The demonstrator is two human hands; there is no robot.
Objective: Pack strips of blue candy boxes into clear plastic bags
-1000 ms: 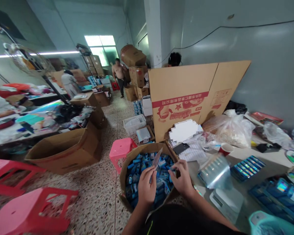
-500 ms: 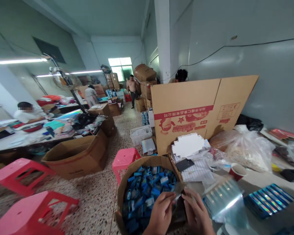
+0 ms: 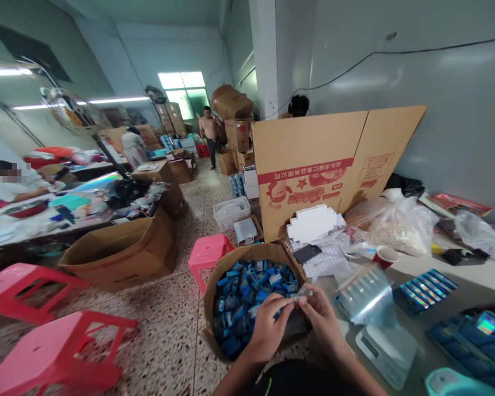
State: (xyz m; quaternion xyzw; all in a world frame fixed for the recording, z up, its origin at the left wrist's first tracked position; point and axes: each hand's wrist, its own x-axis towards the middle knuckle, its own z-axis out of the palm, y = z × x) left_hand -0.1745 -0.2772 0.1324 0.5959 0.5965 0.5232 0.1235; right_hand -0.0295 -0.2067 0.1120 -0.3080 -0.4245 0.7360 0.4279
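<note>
My left hand (image 3: 271,320) and my right hand (image 3: 318,309) meet above the near right rim of a round cardboard bin. Between their fingertips is a small clear plastic piece (image 3: 301,295), pinched from both sides; it is too small to name more exactly. Under and beside my left hand, the cardboard bin (image 3: 212,294) is filled with small blue boxes (image 3: 247,283). To the right of my right hand, on the table, a clear plastic sheet (image 3: 365,294) lies over a row of boxes.
A white scale (image 3: 385,352), a row of shiny blue packs (image 3: 424,290) and a paper cup (image 3: 385,256) stand on the right-hand table. A tall cardboard panel (image 3: 313,148) rises behind. Pink stools (image 3: 61,341) and an open carton (image 3: 119,253) are at left; several people are farther off.
My view has tilted down and turned slightly right, so the scale and more blue packs show. Both hands remain together at the fingertips, now with the clear piece visible between them.
</note>
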